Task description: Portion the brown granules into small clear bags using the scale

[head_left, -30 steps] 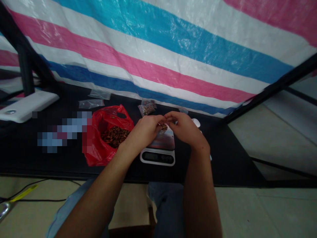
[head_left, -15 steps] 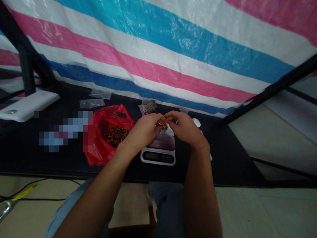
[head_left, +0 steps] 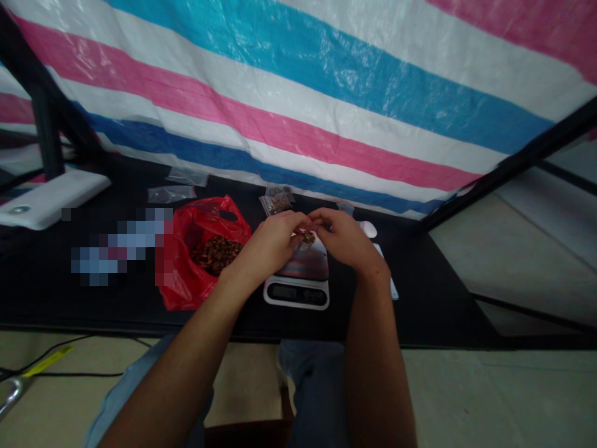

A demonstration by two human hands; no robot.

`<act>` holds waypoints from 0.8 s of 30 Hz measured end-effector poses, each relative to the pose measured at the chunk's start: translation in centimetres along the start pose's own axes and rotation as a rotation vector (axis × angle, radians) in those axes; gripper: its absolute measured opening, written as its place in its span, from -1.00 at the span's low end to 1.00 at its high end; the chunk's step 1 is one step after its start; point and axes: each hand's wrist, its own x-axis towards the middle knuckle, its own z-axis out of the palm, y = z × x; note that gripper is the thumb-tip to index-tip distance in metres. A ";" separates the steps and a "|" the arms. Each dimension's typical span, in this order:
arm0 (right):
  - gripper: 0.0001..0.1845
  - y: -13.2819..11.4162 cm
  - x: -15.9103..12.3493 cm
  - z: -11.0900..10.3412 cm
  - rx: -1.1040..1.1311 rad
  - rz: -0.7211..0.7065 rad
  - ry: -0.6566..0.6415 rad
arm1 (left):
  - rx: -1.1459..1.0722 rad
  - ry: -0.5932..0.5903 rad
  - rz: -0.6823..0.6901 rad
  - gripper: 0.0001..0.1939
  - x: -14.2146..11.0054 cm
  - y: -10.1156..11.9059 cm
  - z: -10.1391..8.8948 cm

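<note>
My left hand (head_left: 281, 238) and my right hand (head_left: 344, 236) meet fingertip to fingertip above a white digital kitchen scale (head_left: 296, 292). Between them is a small clear plastic bag (head_left: 306, 241) with brown bits inside, low over the scale's metal plate. The fingers of both hands are closed in a pinch at the bag's upper edge, which they partly hide. To the left of my left forearm stands an open red plastic bag (head_left: 181, 274), with many dark brown dried pieces (head_left: 217, 254) in it. The scale's display is too dark to read.
Filled clear bags (head_left: 278, 200) lie behind the scale. Flat clear bags (head_left: 171, 193) are at the back left. A white box-like device (head_left: 53, 198) sits at far left. Beyond my right hand are a white round object (head_left: 368, 229) and a pale flat object (head_left: 394, 289). Striped sheeting (head_left: 298, 93) hangs behind.
The hands stay pinched at the small bag above the scale, with barely any finger movement. My right forearm has shifted slightly left, and more of the pale flat object beside it shows.
</note>
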 end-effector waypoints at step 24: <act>-0.65 8.3 -2.1 -3.8 -0.381 0.650 0.397 | 0.129 0.073 -0.151 -0.69 -2.0 -1.7 -6.9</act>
